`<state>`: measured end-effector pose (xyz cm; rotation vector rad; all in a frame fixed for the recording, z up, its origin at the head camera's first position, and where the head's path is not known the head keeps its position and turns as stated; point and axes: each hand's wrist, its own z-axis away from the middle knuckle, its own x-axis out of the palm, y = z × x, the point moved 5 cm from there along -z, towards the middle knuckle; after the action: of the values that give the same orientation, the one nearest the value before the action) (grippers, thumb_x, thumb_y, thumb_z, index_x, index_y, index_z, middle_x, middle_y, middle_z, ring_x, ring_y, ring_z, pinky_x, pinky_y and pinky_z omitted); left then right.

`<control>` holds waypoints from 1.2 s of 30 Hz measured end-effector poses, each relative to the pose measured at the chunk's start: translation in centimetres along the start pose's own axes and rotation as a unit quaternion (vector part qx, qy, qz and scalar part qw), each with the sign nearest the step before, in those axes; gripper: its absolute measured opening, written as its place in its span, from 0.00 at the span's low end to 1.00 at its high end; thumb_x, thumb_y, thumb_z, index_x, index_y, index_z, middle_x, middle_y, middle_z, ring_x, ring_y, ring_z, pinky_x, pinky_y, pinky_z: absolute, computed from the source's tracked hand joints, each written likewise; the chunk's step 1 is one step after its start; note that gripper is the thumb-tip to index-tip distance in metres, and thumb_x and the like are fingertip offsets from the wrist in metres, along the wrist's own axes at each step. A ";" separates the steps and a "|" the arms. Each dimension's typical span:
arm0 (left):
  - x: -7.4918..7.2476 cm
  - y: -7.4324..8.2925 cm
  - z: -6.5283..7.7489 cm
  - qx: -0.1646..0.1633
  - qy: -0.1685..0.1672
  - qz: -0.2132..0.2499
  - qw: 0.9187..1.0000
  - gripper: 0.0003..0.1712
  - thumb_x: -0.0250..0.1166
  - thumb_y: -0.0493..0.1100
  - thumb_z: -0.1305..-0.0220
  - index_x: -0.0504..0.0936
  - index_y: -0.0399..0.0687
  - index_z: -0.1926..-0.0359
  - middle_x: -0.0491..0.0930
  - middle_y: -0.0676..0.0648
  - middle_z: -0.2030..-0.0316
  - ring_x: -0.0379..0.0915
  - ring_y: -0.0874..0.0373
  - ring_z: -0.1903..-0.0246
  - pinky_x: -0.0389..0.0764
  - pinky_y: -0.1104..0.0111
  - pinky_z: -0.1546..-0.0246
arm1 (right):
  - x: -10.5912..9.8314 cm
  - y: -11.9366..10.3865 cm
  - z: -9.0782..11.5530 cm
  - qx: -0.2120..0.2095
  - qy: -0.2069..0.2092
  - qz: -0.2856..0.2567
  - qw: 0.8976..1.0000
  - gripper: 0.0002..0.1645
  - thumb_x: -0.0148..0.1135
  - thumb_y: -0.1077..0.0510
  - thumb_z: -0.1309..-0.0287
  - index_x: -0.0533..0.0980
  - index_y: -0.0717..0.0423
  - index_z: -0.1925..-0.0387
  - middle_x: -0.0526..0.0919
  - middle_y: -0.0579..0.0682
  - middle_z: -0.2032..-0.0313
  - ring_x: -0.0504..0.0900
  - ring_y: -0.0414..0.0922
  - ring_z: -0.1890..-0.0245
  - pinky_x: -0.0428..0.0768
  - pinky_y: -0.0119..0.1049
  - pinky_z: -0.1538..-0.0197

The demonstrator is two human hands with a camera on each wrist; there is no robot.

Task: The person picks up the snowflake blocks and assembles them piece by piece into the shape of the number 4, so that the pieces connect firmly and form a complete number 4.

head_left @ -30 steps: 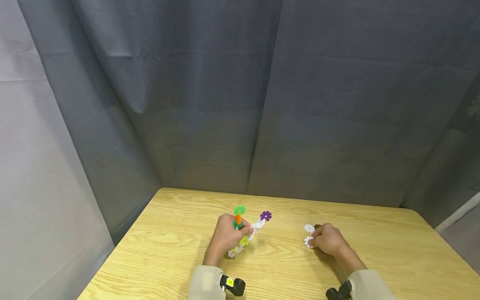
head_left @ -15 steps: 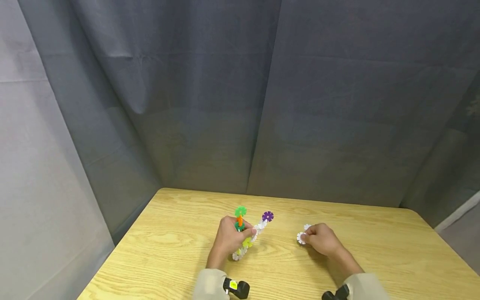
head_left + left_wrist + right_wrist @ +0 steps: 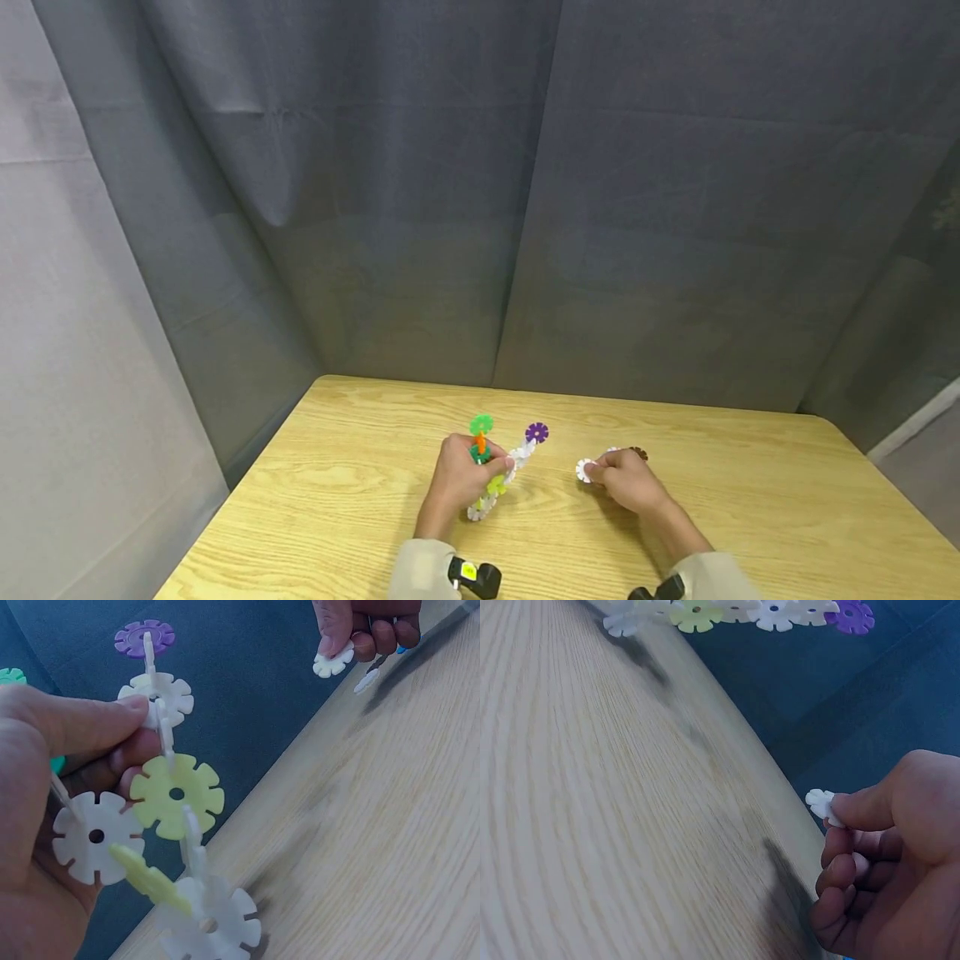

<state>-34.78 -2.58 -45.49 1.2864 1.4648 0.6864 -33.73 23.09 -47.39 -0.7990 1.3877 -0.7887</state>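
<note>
My left hand grips a branching chain of notched, flower-shaped plastic discs. One arm of it ends in a purple disc, with white discs and a yellow disc lower down. A bright green disc, an orange disc and a dark green one make up another arm, rising beside the fingers. Thumb and forefinger of my right hand pinch a single white disc, apart from the chain and to its right. The other right fingers are curled in the right wrist view.
Behind the right hand, a brown disc and a partly hidden white disc lie on the wooden table. A grey curtain hangs behind the table's far edge.
My right hand has moved left with the white disc, closer to the chain. The brown disc, covered half a second ago, shows again. The left hand has shifted slightly right, still gripping the chain.
</note>
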 end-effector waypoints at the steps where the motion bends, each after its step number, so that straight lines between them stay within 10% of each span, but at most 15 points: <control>1: 0.0 0.0 0.0 0.000 0.000 0.000 1.000 0.05 0.75 0.38 0.43 0.88 0.43 0.73 0.84 0.55 0.76 0.68 0.65 0.80 0.69 0.73 0.80 | 0.1 -0.2 0.1 -0.001 -0.003 -0.006 1.000 0.15 0.58 0.63 0.32 0.75 0.64 0.76 0.69 0.49 0.81 0.62 0.42 0.80 0.62 0.31 0.76; 36: 0.5 0.3 0.0 0.006 -0.006 0.004 1.000 0.06 0.74 0.39 0.41 0.89 0.44 0.73 0.84 0.55 0.76 0.70 0.64 0.80 0.72 0.72 0.78 | 4.1 -4.0 0.2 0.014 0.004 -0.126 0.992 0.17 0.58 0.61 0.36 0.72 0.59 0.82 0.71 0.51 0.82 0.62 0.41 0.82 0.64 0.34 0.76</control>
<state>-34.58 -2.06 -45.36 1.3030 1.4568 0.6748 -33.50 17.53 -46.13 -0.9612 1.2950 -1.0054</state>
